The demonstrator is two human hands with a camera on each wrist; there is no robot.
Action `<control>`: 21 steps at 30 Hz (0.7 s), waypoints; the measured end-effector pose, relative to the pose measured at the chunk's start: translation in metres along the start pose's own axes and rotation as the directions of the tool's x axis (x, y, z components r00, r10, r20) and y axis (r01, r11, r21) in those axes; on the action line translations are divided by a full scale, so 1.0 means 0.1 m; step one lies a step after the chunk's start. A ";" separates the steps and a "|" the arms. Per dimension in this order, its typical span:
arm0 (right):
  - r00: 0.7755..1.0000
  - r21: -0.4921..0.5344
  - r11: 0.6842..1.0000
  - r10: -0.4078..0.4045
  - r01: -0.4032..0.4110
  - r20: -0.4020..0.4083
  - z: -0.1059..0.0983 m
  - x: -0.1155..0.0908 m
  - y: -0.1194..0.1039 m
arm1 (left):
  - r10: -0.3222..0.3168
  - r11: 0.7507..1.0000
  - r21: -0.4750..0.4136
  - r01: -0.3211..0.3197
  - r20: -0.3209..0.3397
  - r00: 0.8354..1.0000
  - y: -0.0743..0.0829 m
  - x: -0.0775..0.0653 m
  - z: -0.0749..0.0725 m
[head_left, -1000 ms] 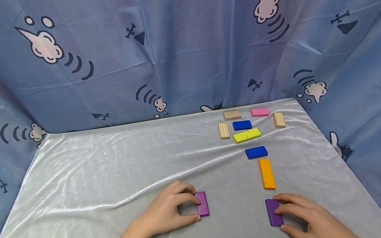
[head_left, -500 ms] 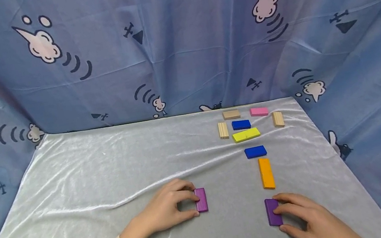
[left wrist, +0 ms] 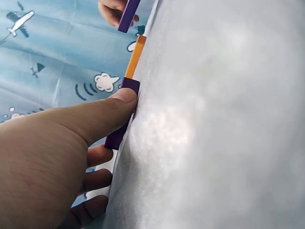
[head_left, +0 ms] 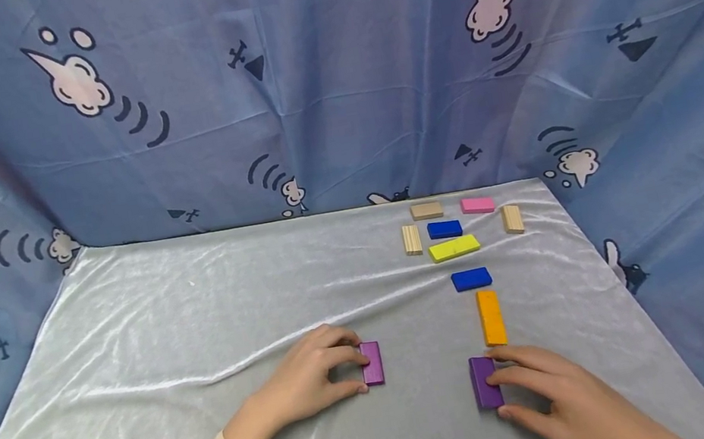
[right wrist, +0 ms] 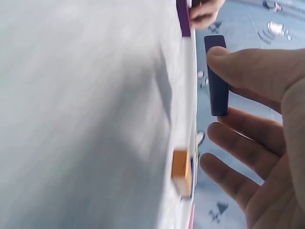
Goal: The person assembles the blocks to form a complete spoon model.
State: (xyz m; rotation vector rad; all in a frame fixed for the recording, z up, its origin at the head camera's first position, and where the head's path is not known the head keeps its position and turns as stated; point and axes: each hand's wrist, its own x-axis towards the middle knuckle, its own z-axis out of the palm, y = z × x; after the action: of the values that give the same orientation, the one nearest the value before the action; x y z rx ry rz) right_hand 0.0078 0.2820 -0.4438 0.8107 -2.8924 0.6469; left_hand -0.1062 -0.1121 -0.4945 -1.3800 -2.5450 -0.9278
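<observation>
My left hand grips a purple block at its two ends, one finger resting on top. In the left wrist view this block lies along the pale cloth, thumb on its near end. Right of it, my right hand pinches a darker purple block by the ends, with a finger on its upper face. The right wrist view has that block raised off the cloth, between thumb and finger, the other fingers spread. Just beyond the right hand lies an orange block.
Behind the orange block lie a blue block and a yellow block. Farther back are another blue block, a pink block and plain wooden blocks. A blue patterned curtain hangs behind the cloth-covered table.
My right hand has lifted its purple block and shifted it left and slightly away from me. The left hand has slid its purple block a little farther from me.
</observation>
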 end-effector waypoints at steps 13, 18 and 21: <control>0.947 0.132 0.938 -0.320 0.321 -0.030 0.30 0.55 -0.43 | 0.066 0.998 -0.008 -0.067 -0.049 0.997 -0.07 -0.06 0.09; 0.919 0.190 0.900 -0.392 0.392 -0.038 0.44 0.65 -0.57 | 0.076 0.997 0.002 -0.076 -0.041 0.996 -0.05 -0.06 0.08; 0.908 0.208 0.886 -0.418 0.414 -0.027 0.51 0.67 -0.62 | 0.076 0.997 0.002 -0.076 -0.019 0.997 -0.05 -0.08 0.07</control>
State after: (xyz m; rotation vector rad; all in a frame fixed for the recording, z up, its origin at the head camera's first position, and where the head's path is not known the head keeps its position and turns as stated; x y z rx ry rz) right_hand -0.0160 0.1805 -0.4551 1.4175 -2.5555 0.8972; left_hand -0.1040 -0.1161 -0.5048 -1.4494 -2.4594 -0.9223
